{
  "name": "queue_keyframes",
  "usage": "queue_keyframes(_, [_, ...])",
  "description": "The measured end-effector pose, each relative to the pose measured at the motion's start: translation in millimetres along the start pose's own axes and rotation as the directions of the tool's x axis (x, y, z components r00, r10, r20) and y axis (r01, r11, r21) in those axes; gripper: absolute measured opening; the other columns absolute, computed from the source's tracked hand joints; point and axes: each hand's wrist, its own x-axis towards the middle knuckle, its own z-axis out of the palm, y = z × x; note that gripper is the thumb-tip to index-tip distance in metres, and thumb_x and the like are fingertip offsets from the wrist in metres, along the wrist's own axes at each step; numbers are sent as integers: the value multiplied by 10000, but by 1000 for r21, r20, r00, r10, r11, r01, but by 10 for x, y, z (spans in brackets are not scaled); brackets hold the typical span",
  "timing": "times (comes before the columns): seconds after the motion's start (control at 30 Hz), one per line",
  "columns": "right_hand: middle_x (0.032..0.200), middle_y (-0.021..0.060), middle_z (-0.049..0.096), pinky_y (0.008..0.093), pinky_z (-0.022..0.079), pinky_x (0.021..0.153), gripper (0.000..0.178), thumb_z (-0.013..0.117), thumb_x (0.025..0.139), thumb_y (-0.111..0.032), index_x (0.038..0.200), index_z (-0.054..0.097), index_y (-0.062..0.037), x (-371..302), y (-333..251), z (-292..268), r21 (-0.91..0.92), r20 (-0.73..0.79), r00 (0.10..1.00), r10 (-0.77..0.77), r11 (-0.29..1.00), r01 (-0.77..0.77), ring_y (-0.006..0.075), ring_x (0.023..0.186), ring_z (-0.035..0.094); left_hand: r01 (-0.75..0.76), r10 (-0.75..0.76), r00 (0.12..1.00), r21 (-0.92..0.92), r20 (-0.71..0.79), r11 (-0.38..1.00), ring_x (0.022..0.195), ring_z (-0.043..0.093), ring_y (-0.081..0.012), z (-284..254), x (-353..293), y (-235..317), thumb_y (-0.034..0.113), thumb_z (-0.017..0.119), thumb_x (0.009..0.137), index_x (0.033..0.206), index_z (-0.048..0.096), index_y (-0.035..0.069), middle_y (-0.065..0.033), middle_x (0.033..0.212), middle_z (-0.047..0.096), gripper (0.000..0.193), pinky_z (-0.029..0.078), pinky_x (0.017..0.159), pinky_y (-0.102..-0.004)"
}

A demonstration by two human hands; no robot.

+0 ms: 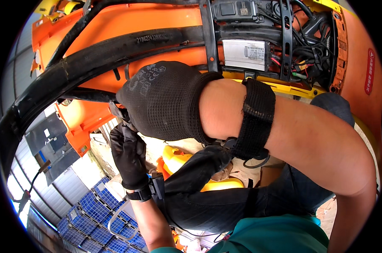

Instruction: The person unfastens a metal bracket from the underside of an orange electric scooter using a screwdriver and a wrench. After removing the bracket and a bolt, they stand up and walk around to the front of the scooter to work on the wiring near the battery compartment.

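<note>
well beyond left hand (129, 155): blue crates (84, 218)

Facing the thick curved tube (115, 47) just above the right hand (163, 101); leaving only a narrow strip between tube and glove, backed by the orange panel (157, 19). Meeting the flat upright bracket (209, 36) above the right wrist, then the silver box (243, 55) and bundled wires (311, 50) farther right. Encountering the thinner black tube (91, 94) at the left of the right hand. Having open room left of the left hand (128, 154), well apart from the blue crates (94, 215). Being bounded by the bent leg (216, 206) to the right of the left wrist, and overhead by the right forearm (317, 139).
</note>
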Motion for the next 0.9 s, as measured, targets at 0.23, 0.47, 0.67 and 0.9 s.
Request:
queue_keyframes(0.23, [940, 172, 695, 394, 561, 741, 207, 655, 791, -197, 911, 730, -46, 229, 166, 142, -97, 22, 983, -184, 978, 185, 283, 850, 695, -189, 235, 965, 310, -117, 932, 516, 442, -56, 56, -10, -71, 224, 511, 999, 896, 533, 34, -5, 675, 509, 217, 358, 479, -196])
queue_keyframes(0.47, [775, 143, 658, 343, 536, 634, 146, 650, 796, -162, 849, 685, -30, 327, 576, 811, 589, -354, 913, -203, 709, 387, 239, 665, 644, 484, -98, 818, -585, 567, 651, 484, 339, -60, -293, 238, -140, 230, 431, 999, 1090, 501, 43, 6, 781, 440, 220, 306, 424, -185])
queue_keyframes(0.67, [748, 158, 563, 388, 456, 654, 198, 425, 923, -137, 881, 565, -2, 225, -115, -26, 144, 85, 995, 58, 987, -70, 278, 677, 560, 218, -44, 917, -403, 397, 889, 559, 359, -50, -223, 130, -129, 117, 482, 910, 1101, 529, 41, -11, 824, 486, 210, 340, 521, -192])
queue_keyframes(0.9, [774, 162, 546, 414, 440, 698, 221, 412, 933, -171, 878, 545, -3, 262, -174, 72, 167, 128, 992, 14, 985, -35, 297, 715, 540, 7, -11, 1000, -159, -24, 987, 759, 602, -108, -162, -20, -212, 201, 607, 939, 1091, 583, 31, -59, 928, 654, 229, 502, 680, -259])
